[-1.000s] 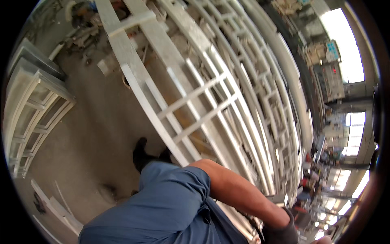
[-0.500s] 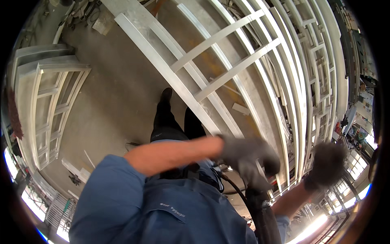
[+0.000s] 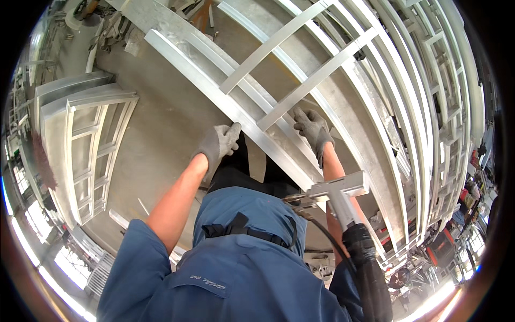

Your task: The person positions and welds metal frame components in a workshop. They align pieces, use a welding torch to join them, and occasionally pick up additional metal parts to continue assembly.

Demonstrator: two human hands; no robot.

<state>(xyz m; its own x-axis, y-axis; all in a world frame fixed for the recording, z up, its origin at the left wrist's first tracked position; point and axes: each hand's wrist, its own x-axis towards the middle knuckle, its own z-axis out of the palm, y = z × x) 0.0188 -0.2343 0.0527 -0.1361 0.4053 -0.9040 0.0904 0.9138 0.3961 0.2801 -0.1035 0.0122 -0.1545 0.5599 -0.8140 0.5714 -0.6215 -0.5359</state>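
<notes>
Both my hands wear grey work gloves. My left hand [image 3: 219, 143] is at the near edge of a silver metal frame [image 3: 203, 87], fingers loosely bent and apart, one fingertip beside the long rail. Whether it touches the rail is unclear. My right hand [image 3: 313, 130] reaches between the frame's rails, fingers stretched out close to a crossbar [image 3: 319, 78], with nothing visible in it. Across my right forearm, nearer the camera, is a T-shaped metal tool head [image 3: 339, 189] on a black-wrapped handle [image 3: 366, 260]. A dark hose [image 3: 328, 236] runs beside it.
More long metal frames [image 3: 437, 96] are lined up along the right. Ladder-like frames [image 3: 70, 145] stand at the left. Scrap pieces and tools [image 3: 110, 27] lie on the floor at the far left. My legs [image 3: 252, 166] are close to the near rail.
My left arm has swung from across my body to the near rail. My right hand has come down from the far right to between the rails. The T-shaped tool head now shows clearly.
</notes>
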